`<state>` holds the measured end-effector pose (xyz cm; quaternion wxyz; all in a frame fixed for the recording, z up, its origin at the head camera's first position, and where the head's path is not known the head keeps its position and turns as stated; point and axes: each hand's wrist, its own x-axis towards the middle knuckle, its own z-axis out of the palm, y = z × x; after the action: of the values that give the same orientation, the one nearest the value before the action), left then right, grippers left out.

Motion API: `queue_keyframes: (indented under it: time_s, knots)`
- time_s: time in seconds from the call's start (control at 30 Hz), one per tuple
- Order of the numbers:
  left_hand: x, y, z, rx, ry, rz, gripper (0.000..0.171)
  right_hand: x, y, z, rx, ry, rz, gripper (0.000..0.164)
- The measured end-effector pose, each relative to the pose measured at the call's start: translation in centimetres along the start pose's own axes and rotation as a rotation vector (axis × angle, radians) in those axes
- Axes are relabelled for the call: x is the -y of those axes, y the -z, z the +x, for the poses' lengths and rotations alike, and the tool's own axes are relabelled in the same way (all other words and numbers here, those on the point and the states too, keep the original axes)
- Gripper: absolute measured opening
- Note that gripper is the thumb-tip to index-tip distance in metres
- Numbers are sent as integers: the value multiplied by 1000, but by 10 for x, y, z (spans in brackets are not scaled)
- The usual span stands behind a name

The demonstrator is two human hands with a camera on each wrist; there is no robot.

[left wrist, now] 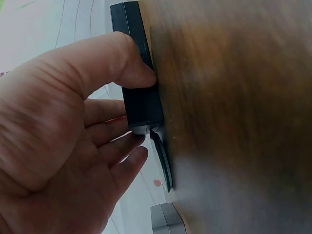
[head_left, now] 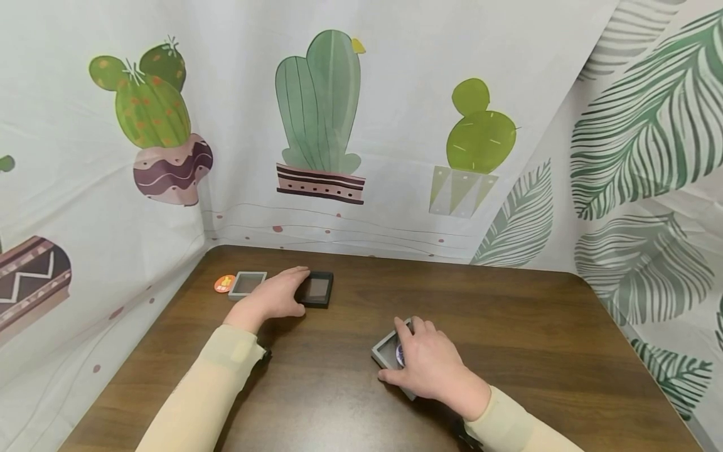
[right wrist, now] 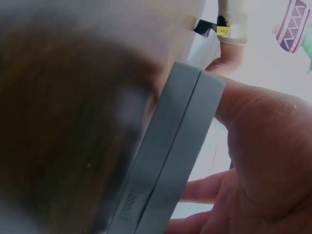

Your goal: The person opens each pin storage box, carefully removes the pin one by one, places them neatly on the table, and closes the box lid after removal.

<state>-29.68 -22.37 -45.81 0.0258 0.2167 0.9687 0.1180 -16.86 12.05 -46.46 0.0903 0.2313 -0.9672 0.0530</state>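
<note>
The left hand (head_left: 273, 296) is near the far edge of the brown wood-grained surface (head_left: 508, 314), to the left of its middle, and its fingers grasp a black square flat case with a clear window (head_left: 319, 290); in the left wrist view, the thumb presses one side of this case and the other fingers are behind it. Just beside the case, near its lower corner in that same view, there is a thin dark piece with a green edge (left wrist: 164, 165), but I cannot tell what it is. Closer to the far left corner of the surface lies a small grey square frame with a clear window (head_left: 248, 284), and just beside it, on the side of the left edge, an orange round sticker-like disc (head_left: 224, 284). The right hand (head_left: 426, 358) is about midway between the left and right edges, closer to the near edge than the left hand is. Its fingers grasp a grey square plastic case (head_left: 386, 352), turned with one corner towards the left edge; a purple and white round piece (head_left: 400, 355) shows partly at its window.
</note>
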Motion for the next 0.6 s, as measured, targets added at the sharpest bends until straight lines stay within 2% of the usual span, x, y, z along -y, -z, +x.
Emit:
queue_keyframes:
  time_s: [0.2, 0.6]
  knots:
    - [-1, 0, 1, 3, -1, -2, 85, 1, -1, -1, 20, 9, 21, 104]
    - [-1, 0, 1, 7, 11, -3, 85, 2, -2, -2, -7, 51, 10, 106]
